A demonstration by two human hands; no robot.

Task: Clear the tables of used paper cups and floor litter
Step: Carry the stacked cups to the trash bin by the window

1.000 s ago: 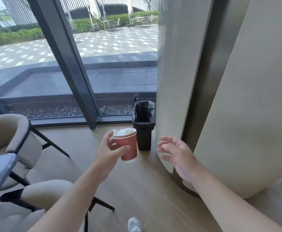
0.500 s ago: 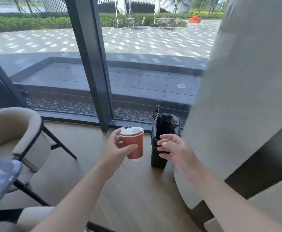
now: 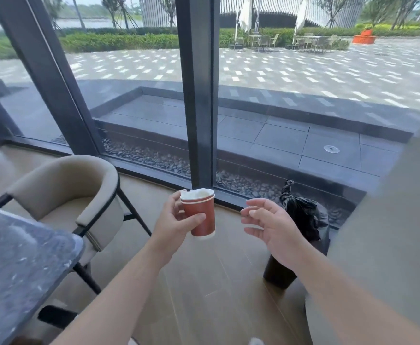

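While left hand [image 3: 172, 224] fingers grip unmarked red paper cups [image 3: 200, 214] | right hand [image 3: 272, 226] fingers spread, loose | black bin [image 3: 303, 217] beside.

Both bare arms extended forward; left hand [image 3: 176, 220] curled in a grip, thumb in front, right hand [image 3: 276, 227] empty, fingers loosely spread.

Two bare hands, the left hand [image 3: 176, 220] and the right hand [image 3: 273, 226]. Two red paper cups [image 3: 201, 215] nested as one stack, with one wad of white tissue [image 3: 197, 193] in the top cup. One black bin [image 3: 301, 235]. One beige chair [image 3: 74, 195]. One dark table [image 3: 17, 260].
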